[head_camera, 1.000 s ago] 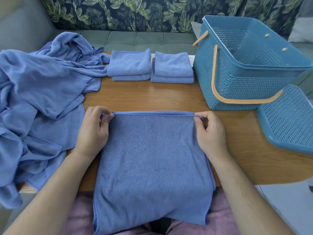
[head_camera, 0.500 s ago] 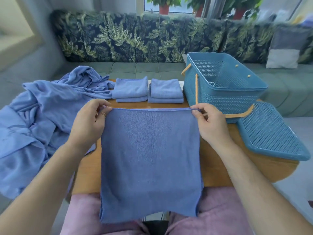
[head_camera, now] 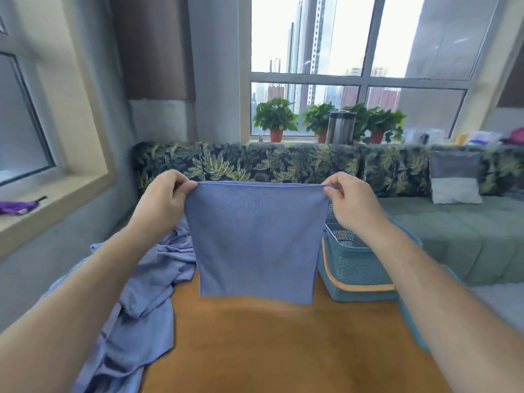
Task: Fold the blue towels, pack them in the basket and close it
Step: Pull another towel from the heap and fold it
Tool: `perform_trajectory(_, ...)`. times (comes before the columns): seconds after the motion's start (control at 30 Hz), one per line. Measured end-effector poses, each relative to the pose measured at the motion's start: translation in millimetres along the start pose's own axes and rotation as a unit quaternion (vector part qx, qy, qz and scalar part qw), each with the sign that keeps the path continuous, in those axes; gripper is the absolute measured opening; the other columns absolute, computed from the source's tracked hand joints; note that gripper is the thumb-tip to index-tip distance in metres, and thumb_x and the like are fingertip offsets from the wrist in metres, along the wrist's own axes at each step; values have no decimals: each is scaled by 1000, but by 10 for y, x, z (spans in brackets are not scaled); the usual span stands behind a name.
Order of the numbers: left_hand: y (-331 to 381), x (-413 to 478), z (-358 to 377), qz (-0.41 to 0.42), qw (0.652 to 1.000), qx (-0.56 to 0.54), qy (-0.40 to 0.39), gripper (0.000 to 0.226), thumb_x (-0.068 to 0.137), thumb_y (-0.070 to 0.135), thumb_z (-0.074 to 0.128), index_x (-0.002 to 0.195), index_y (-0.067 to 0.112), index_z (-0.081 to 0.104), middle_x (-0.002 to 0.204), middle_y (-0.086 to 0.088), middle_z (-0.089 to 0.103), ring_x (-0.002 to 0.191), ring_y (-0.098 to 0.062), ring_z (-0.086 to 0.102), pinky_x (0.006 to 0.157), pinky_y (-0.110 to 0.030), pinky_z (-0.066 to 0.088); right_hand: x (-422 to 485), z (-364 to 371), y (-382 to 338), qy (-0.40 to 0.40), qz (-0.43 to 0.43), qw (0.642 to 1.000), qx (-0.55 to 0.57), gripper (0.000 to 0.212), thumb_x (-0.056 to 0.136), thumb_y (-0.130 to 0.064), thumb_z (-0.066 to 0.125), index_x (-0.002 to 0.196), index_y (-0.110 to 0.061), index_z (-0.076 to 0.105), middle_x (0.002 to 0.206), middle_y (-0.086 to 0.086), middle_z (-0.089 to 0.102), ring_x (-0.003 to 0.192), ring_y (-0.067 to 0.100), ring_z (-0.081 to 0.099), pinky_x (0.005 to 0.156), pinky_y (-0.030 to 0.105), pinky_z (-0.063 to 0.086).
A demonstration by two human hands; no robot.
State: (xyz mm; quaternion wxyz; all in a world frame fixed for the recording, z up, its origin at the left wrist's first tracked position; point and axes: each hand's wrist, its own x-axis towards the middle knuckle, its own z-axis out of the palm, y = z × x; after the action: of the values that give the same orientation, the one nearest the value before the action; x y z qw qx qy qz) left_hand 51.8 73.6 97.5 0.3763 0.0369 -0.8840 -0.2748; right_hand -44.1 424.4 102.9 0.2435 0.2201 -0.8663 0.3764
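Lifted off the table (head_camera: 283,350) since a second ago, the towel (head_camera: 255,239) now hangs in the air at chest height, and the view has tilted up to take in the window (head_camera: 354,66) and sofa (head_camera: 459,239). The left hand (head_camera: 161,197) pinches the towel's top left corner between thumb and curled fingers. The right hand (head_camera: 351,199) pinches the top right corner the same way, so the top hem is pulled taut between them. The towel hangs flat, its bottom edge over the middle of the table; whether it touches the wood cannot be told. The basket (head_camera: 354,268) stands open at the table's right edge, partly behind the right forearm, its orange handle (head_camera: 360,286) lying low along its side. A pile (head_camera: 147,293) of unfolded blue cloth spills over the table's left edge. The folded stacks seen earlier at the far edge are hidden behind the towel.
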Motion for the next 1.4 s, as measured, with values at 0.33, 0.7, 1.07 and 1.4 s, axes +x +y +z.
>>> perform_trajectory(0.33, 2, -546, -154, -23, 997, -51, -57, 13, 96, 25, 65, 84, 26, 62, 77, 8, 65, 62, -10, 54, 59, -17, 40, -608, -156, 159, -96, -4, 995, 2, 12, 98, -19, 64, 99, -30, 68, 100, -19, 60, 88, -16, 50, 76, 8, 34)
perform_trajectory(0.7, -561, -2410, 187, -134, 954, -107, -245, 12, 96, 26, 66, 84, 26, 65, 67, -2, 64, 65, -22, 60, 64, -37, 48, -2282, 205, 796, -332, 137, 922, 145, 13, 92, -3, 69, 91, -16, 71, 87, 18, 72, 76, 10, 58, 77, 30, 44)
perform_trajectory(1.07, -872, -1747, 748, -194, 961, -51, -191, 17, 97, 32, 63, 88, 17, 65, 82, -6, 69, 73, -17, 60, 64, -23, 43, -1590, 997, 1047, -200, 180, 959, 93, 9, 97, -18, 63, 97, -25, 69, 93, -7, 72, 91, 11, 68, 85, 30, 52)
perform_trajectory(1.4, -1376, -1314, 1484, -225, 957, 0, -184, 20, 96, 32, 64, 90, 13, 66, 76, 4, 63, 70, -10, 56, 62, -19, 40, -1186, 1778, 1359, -159, 170, 972, -36, 8, 97, -18, 59, 91, -21, 63, 84, -4, 65, 80, 20, 62, 69, 31, 44)
